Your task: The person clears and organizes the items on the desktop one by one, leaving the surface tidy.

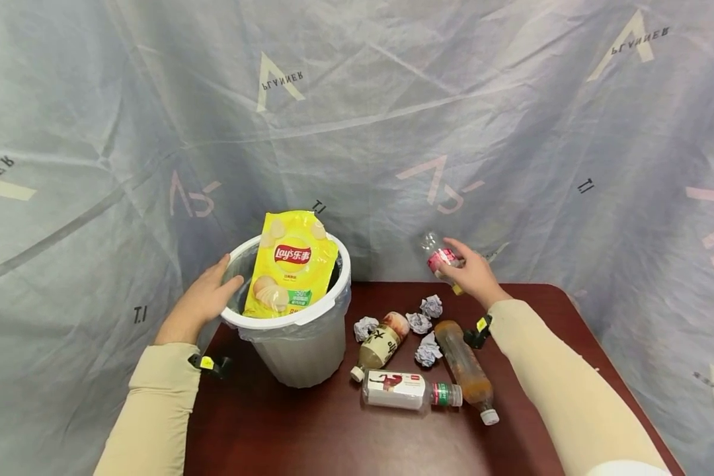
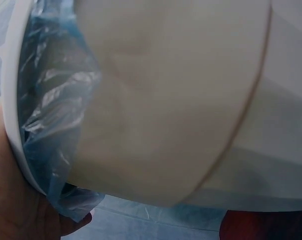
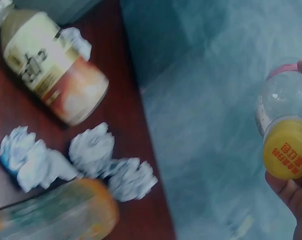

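My left hand point(image 1: 205, 296) holds the near-left rim of a white trash bin point(image 1: 302, 354), the thumb over the edge. In the left wrist view that hand point(image 2: 21, 200) lies along the rim, beside a bluish plastic liner point(image 2: 61, 115). A yellow Lay's chip bag point(image 1: 288, 268) stands upright in the bin's mouth. My right hand point(image 1: 470, 271) grips a clear plastic bottle point(image 1: 441, 259) with a pink label, raised past the table's back edge. Its yellow cap point(image 3: 288, 150) faces the camera in the right wrist view, fingers around the side.
On the dark red table point(image 1: 333, 436) lie a tea-coloured bottle point(image 1: 383, 340), a white-labelled bottle point(image 1: 395, 390) and an orange-tinted bottle point(image 1: 467, 367). Several crumpled paper balls point(image 1: 428, 350) sit among them. A grey printed sheet point(image 1: 357, 132) hangs behind the table.
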